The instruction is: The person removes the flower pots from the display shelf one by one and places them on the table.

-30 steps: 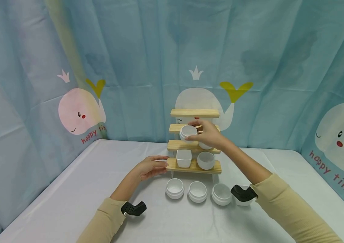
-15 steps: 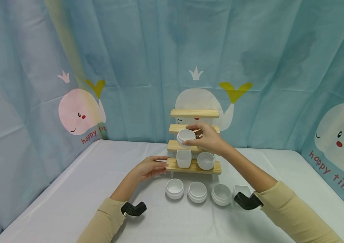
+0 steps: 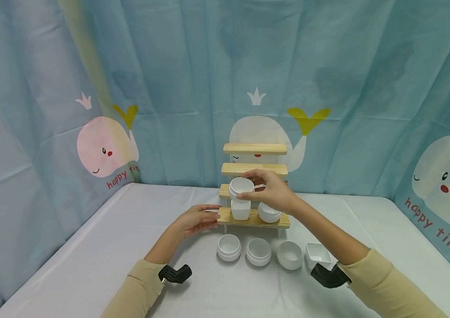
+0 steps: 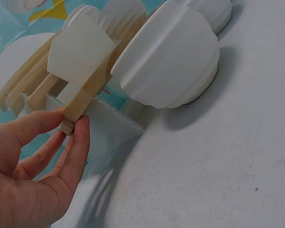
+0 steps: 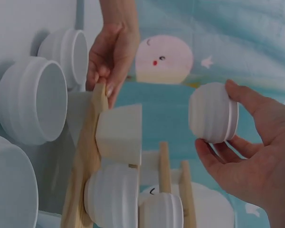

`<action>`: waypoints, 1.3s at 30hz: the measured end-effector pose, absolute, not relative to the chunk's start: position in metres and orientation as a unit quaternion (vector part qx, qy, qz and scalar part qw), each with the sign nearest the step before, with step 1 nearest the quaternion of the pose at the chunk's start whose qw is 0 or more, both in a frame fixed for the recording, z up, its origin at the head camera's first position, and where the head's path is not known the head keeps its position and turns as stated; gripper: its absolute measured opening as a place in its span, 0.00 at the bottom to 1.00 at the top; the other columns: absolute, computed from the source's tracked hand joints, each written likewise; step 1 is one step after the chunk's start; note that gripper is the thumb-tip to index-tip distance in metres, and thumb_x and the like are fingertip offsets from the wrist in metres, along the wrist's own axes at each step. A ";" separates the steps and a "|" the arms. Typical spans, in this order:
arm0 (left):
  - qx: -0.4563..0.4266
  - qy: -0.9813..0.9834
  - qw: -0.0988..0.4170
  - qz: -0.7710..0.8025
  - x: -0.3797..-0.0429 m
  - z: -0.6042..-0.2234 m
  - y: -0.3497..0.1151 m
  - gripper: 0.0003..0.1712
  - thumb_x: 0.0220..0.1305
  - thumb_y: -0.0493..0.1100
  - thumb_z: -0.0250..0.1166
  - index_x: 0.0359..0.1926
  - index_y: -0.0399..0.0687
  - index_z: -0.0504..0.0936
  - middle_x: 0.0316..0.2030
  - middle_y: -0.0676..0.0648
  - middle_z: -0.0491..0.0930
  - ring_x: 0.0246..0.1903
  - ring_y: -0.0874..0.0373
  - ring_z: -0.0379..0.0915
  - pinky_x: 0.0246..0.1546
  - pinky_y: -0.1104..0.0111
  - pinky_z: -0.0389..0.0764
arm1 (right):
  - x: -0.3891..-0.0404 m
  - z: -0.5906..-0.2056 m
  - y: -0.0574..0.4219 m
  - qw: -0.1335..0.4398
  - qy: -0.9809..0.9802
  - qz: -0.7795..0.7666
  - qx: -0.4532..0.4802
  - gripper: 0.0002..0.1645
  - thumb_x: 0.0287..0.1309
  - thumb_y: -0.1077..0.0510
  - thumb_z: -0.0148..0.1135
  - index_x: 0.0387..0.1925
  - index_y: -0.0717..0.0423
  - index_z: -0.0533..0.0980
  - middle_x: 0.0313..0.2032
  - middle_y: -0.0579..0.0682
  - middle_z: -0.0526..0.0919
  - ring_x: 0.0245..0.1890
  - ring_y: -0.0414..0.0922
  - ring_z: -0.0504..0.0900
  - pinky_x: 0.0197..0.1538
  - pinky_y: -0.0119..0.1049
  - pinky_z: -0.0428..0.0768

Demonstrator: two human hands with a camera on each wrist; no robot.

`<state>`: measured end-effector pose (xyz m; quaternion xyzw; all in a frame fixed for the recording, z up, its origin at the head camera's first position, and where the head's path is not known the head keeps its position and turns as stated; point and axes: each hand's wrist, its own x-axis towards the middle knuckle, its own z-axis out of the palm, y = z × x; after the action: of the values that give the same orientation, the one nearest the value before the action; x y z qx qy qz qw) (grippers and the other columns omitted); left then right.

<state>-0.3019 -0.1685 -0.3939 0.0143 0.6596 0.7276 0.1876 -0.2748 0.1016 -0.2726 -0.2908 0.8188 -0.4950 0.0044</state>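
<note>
My right hand (image 3: 274, 192) holds a small white round ridged pot (image 3: 241, 187) by its sides, upright, thumb in front and fingers behind. It hovers in front of the second tier of a wooden step shelf (image 3: 253, 168), just above a white square pot (image 3: 241, 213); the right wrist view shows a gap between them. Beside the square pot on the lowest board sits a round pot (image 3: 268, 214). Another round pot (image 5: 162, 211), behind my right hand in the head view, stands one tier higher. My left hand (image 3: 199, 220) pinches the lowest board's left end (image 4: 80, 104).
On the white tablecloth (image 3: 193, 287) before the shelf stand three round white pots, left (image 3: 229, 248), middle (image 3: 258, 252) and right (image 3: 290, 256), plus a square one (image 3: 318, 254) near my right sleeve. A blue whale-print curtain (image 3: 185, 132) hangs behind.
My right hand has lowered the round pot and brought it slightly left and nearer, from the third tier's height to just above the square pot. My left hand stays on the board.
</note>
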 end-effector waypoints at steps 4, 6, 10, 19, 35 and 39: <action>0.014 0.661 0.187 0.726 -0.302 -0.394 -0.168 0.31 0.76 0.31 0.60 0.75 0.28 0.65 0.43 0.44 0.84 0.37 0.62 0.85 0.43 0.73 0.88 | -0.267 -0.275 0.101 0.002 0.821 -0.487 -0.298 0.34 0.59 0.60 0.79 0.65 0.64 0.77 0.57 0.59 0.83 0.54 0.54 0.83 0.51 0.40 0.86; 0.014 0.661 0.188 0.726 -0.301 -0.393 -0.168 0.31 0.76 0.31 0.60 0.75 0.28 0.65 0.44 0.44 0.84 0.37 0.62 0.85 0.43 0.73 0.88 | -0.263 -0.276 0.101 0.001 0.821 -0.484 -0.302 0.34 0.59 0.60 0.79 0.64 0.64 0.78 0.57 0.59 0.83 0.54 0.54 0.83 0.51 0.40 0.86; 0.012 0.660 0.189 0.727 -0.300 -0.393 -0.168 0.31 0.77 0.31 0.60 0.75 0.28 0.65 0.43 0.44 0.84 0.37 0.62 0.85 0.43 0.73 0.88 | -0.254 -0.279 0.101 0.005 0.818 -0.486 -0.307 0.33 0.59 0.60 0.79 0.64 0.64 0.78 0.59 0.59 0.83 0.53 0.53 0.84 0.52 0.41 0.86; 0.011 0.657 0.188 0.730 -0.299 -0.392 -0.168 0.31 0.76 0.30 0.60 0.75 0.28 0.65 0.41 0.45 0.85 0.36 0.62 0.85 0.42 0.73 0.89 | -0.242 -0.290 0.098 0.025 0.804 -0.509 -0.306 0.34 0.58 0.61 0.79 0.64 0.66 0.77 0.56 0.60 0.83 0.50 0.50 0.86 0.54 0.42 0.87; 0.032 0.657 0.186 0.729 -0.300 -0.394 -0.169 0.30 0.77 0.30 0.59 0.75 0.26 0.64 0.44 0.44 0.84 0.37 0.62 0.85 0.43 0.74 0.88 | -0.225 -0.310 0.095 0.051 0.772 -0.540 -0.331 0.33 0.57 0.62 0.80 0.63 0.66 0.78 0.56 0.58 0.83 0.52 0.50 0.83 0.55 0.37 0.87; 0.025 0.665 0.184 0.724 -0.301 -0.394 -0.168 0.30 0.77 0.31 0.59 0.75 0.27 0.65 0.45 0.44 0.83 0.37 0.62 0.84 0.43 0.74 0.88 | -0.222 -0.316 0.094 0.058 0.778 -0.527 -0.337 0.33 0.58 0.60 0.80 0.63 0.65 0.78 0.56 0.57 0.83 0.52 0.49 0.83 0.54 0.34 0.87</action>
<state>-0.3015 -0.1684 -0.3943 0.0251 0.6646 0.7237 0.1841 -0.2221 0.0943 -0.3160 -0.3374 0.7780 -0.5268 0.0576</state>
